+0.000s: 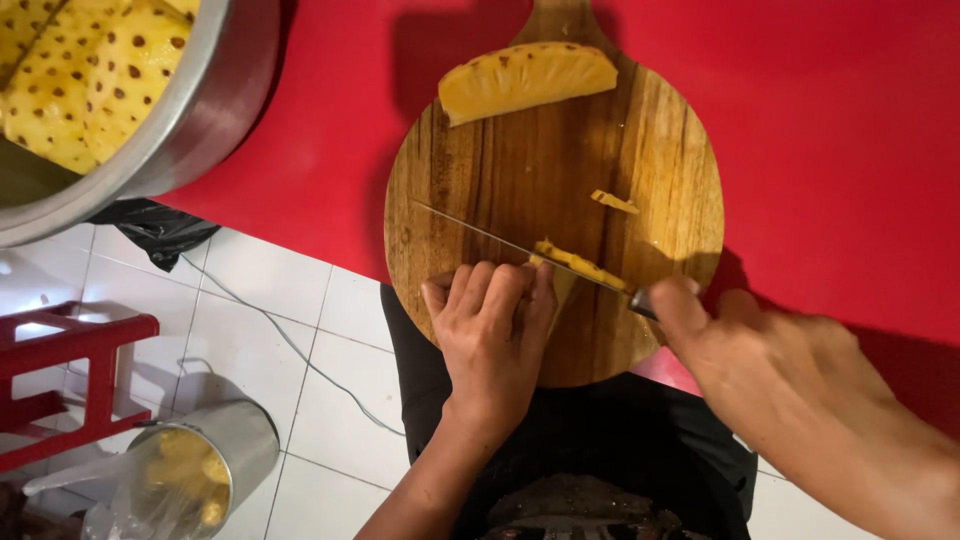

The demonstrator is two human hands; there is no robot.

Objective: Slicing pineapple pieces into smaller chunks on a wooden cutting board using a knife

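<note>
Here, a narrow pineapple strip [578, 264] is seen lying on the round wooden cutting board [520, 170], just beyond the fingertips of the left hand [492, 335] and directly under the knife [520, 247]. The strip is pale yellow, long and thin, with a fibrous, moist look. The left hand is pressed palm-down on the board, its fingers curled together against the near end of the strip. The right hand [790, 385] is wrapped around the dark knife handle, which is mostly hidden by the thumb and fingers; the slim, shiny metal blade is laid flat and slanted across the board, from the right hand away past the left.

A small yellow scrap [614, 202] is left on the wood just beyond the blade. Farther from both hands, at the far edge of the board by its handle, a thick pineapple wedge [525, 78] is placed, smooth and yellow with a few brown eyes. The board is marked by streaked brown grain and rests on a plain red tabletop [830, 130].

Well to the left of the left hand, a large metal bowl [190, 120] is filled with peeled pineapple pieces dotted with brown.
</note>
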